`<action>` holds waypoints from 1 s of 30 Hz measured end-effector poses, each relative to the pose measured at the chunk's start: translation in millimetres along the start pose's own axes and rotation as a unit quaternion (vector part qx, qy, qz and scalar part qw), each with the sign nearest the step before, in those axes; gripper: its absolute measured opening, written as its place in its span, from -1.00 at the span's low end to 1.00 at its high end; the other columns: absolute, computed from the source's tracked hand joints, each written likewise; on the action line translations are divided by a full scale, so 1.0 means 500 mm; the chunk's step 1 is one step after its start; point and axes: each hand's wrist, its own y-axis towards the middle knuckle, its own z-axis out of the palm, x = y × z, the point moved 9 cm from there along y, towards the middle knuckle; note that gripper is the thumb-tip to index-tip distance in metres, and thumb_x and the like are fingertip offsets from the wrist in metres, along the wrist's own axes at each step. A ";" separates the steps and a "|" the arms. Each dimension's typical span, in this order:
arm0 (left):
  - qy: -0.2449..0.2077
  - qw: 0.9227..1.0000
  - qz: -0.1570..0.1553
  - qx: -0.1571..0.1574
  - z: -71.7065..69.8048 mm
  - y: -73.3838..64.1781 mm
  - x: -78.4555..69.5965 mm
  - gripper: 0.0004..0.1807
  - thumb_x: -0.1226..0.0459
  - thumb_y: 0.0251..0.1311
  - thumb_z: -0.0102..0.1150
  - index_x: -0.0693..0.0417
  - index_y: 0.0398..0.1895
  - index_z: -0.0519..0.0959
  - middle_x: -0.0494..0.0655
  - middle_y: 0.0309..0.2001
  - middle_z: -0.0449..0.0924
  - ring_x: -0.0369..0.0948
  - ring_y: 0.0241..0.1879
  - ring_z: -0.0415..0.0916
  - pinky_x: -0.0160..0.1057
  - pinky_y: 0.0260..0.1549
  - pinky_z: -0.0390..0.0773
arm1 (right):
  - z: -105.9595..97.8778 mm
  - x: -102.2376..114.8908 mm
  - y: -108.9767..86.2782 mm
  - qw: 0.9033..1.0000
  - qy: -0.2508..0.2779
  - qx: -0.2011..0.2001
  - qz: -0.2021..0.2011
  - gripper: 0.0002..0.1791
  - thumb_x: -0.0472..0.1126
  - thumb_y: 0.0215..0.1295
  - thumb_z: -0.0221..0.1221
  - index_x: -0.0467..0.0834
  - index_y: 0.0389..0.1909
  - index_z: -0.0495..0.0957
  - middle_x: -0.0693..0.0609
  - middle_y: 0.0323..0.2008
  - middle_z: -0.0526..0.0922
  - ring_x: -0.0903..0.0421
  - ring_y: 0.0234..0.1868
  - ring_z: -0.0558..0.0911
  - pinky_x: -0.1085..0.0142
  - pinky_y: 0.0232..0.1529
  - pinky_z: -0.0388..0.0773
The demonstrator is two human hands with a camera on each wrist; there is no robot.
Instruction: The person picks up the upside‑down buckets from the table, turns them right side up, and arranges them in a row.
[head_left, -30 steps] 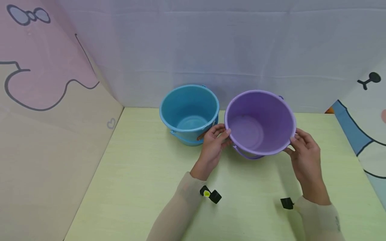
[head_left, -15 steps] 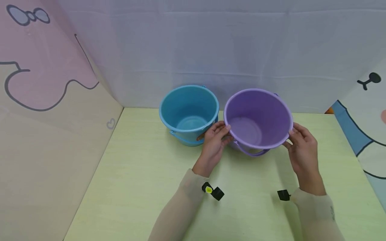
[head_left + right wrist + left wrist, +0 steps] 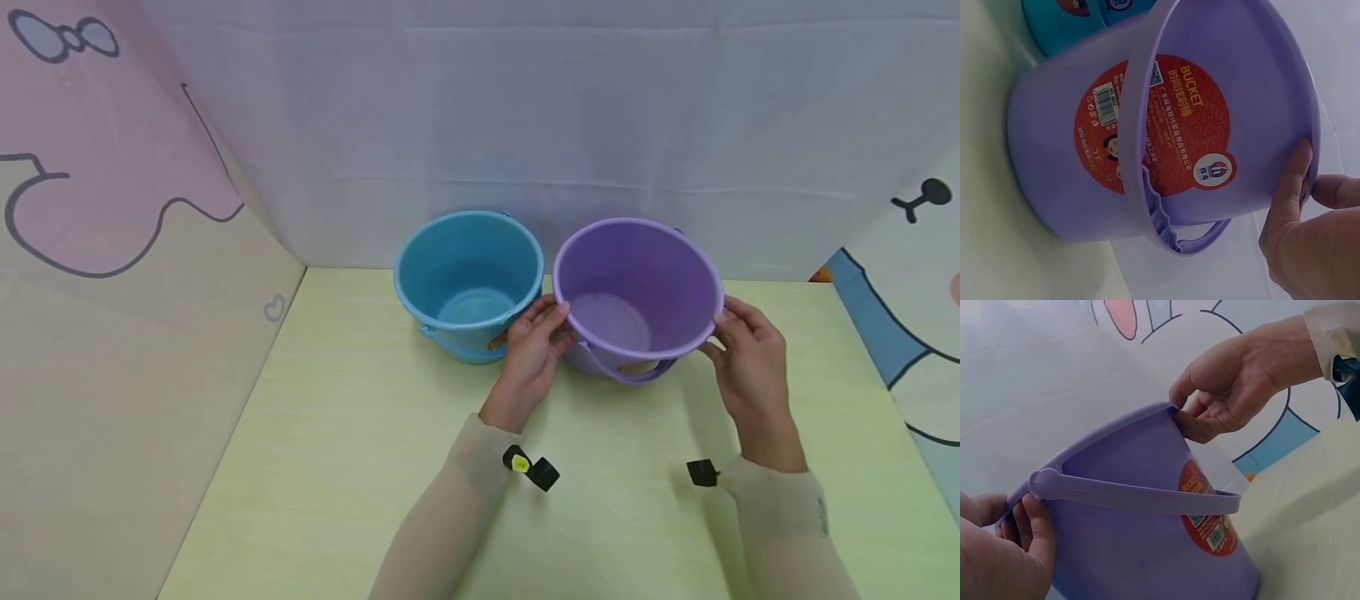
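Observation:
A purple bucket [image 3: 637,283] stands between my two hands, its mouth facing up and toward me. My left hand [image 3: 528,354] pinches its rim on the left side, thumb on top and fingers beneath. On the opposite side my right hand [image 3: 752,367] pinches the rim the same way. The bucket's handle [image 3: 1135,499] hangs down in front, over a round red label [image 3: 1154,125]. Just left of it, a blue bucket [image 3: 468,267] sits upright on the table, close to the backs of my left fingers. Both buckets look empty inside.
The pale green table [image 3: 352,433] runs back to a white cloth wall [image 3: 495,108]. Printed panels with cartoon drawings border it on the left [image 3: 150,350] and right [image 3: 922,317]. Small black wrist devices [image 3: 702,472] hang at both sleeves.
Both hands have brought the purple bucket slightly left and back, closer to the blue bucket. Its handle now hangs more to the front. The blue bucket has stayed in place.

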 end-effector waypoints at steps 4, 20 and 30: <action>-0.002 1.000 -0.001 -0.005 0.000 0.003 -0.001 -0.84 0.51 0.48 0.12 0.08 -0.14 0.54 -0.09 -0.22 0.58 -0.24 -0.30 0.57 -0.36 -0.29 0.65 | 0.002 0.000 0.005 1.000 0.003 -0.001 0.000 -0.84 -0.51 0.53 0.13 -0.36 0.02 0.59 -0.10 -0.14 0.75 0.09 -0.22 0.77 0.33 -0.30 0.76; -0.028 0.999 -0.008 -0.023 0.000 0.011 0.008 -0.80 0.52 0.49 0.10 0.04 -0.23 0.54 -0.15 -0.35 0.59 -0.28 -0.36 0.56 -0.39 -0.36 0.62 | 0.005 0.002 0.019 1.000 0.006 -0.002 -0.003 -0.84 -0.51 0.51 0.14 -0.37 0.01 0.61 -0.11 -0.19 0.74 0.08 -0.22 0.79 0.32 -0.30 0.77; -0.030 0.999 -0.010 -0.023 0.000 0.013 0.016 -0.78 0.51 0.49 0.11 0.01 -0.27 0.54 -0.16 -0.34 0.59 -0.28 -0.36 0.54 -0.43 -0.36 0.62 | 0.005 0.006 0.024 1.000 0.002 -0.005 -0.005 -0.84 -0.52 0.51 0.13 -0.37 -0.01 0.64 -0.10 -0.22 0.76 0.10 -0.25 0.79 0.33 -0.32 0.76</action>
